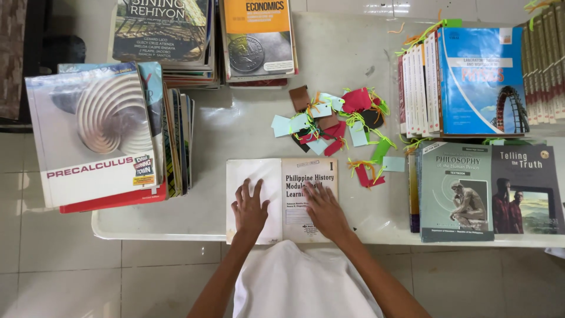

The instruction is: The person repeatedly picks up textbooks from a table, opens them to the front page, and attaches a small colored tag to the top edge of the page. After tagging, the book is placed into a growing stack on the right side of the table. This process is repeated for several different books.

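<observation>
Item 1: open book (281, 199), lying flat at the near edge of the white bench (235, 126), directly in front of you. The inside cover is on the left, a printed title page on the right.

Item 2: your left hand (249, 209), flat on the blank left page, palm down, fingers spread. The grip is released; it presses the page and clasps nothing.

Item 3: your right hand (325, 211), flat on the lower part of the title page, fingers pointing up and left across the print. The grip is likewise released, resting on the paper. Both hands lie on the book, just beside each other, one either side of the fold.

Item 4: heap of paper tags (336, 126), pale blue, red, brown and green, with yellow and orange threads, on the bench just beyond the book, not touching your hands.

Item 5: stack of books topped by a white textbook with a spiral picture (94, 138), to your left, overhanging the bench edge.

Item 6: two stacks at the far edge (206, 38).

Item 7: books to your right, a blue one (479, 79) above, a grey-green one (456, 191) and a dark one (527, 188) below.
</observation>
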